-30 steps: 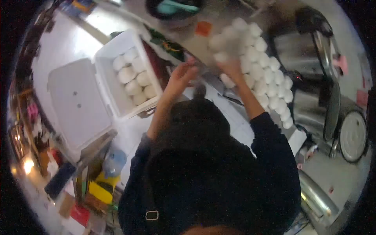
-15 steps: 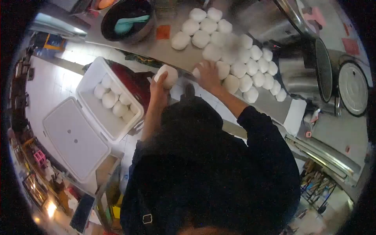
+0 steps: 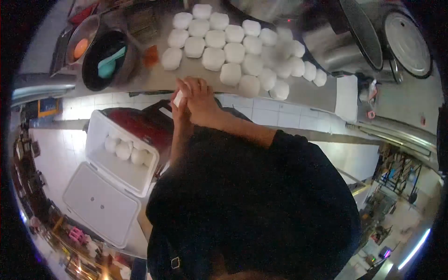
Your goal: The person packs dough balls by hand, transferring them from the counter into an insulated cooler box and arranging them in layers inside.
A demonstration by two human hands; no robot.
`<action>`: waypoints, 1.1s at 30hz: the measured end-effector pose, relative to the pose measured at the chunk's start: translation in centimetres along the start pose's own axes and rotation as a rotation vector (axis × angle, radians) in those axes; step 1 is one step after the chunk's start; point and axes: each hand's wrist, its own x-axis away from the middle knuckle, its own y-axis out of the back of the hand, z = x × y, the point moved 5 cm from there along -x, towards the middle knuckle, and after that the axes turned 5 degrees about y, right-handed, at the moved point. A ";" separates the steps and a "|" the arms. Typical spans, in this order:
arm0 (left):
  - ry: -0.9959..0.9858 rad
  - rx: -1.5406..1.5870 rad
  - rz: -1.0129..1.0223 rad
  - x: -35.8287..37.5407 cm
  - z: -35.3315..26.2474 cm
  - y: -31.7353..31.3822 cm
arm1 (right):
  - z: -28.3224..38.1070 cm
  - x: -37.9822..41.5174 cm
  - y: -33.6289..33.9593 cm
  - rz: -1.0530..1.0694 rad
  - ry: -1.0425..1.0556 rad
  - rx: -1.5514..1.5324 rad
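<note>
My left hand point(image 3: 181, 114) is closed around a white dough ball point(image 3: 178, 97) just in front of the counter edge. My right hand point(image 3: 201, 103) wraps over it from the right, fingers bent, so only a small part of the ball shows. Beyond the hands, rows of rounded white dough balls point(image 3: 215, 39) sit on the metal counter point(image 3: 154, 79). To the left, an open white lidded box point(image 3: 122, 173) contains several more dough balls point(image 3: 123, 150).
A dark bowl point(image 3: 88, 77) with a turquoise utensil point(image 3: 107, 68) stands at the counter's left, near an orange-red square point(image 3: 150, 56). Large metal pots point(image 3: 333, 51) and a round lid point(image 3: 406, 42) are at right. The box's hinged lid point(image 3: 102, 205) hangs open toward me.
My right hand has left the dough balls on the counter and joined my left hand around the ball. The camera view has turned, shifting the counter and box within the picture.
</note>
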 end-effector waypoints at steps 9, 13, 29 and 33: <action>0.132 0.145 0.054 0.6 -1.2 1.9 | -29.6 15.4 12.4 -0.898 -0.621 -0.168; -0.127 -0.449 -0.098 1.5 -3.8 5.3 | -52.9 28.7 15.1 -0.912 -1.381 -0.079; -0.119 0.580 -0.499 8.8 -7.9 9.1 | -45.7 21.3 15.6 -0.581 -1.067 -0.990; -0.189 0.289 -0.498 8.8 -9.2 4.9 | -46.2 20.3 15.5 -0.478 -1.229 -1.041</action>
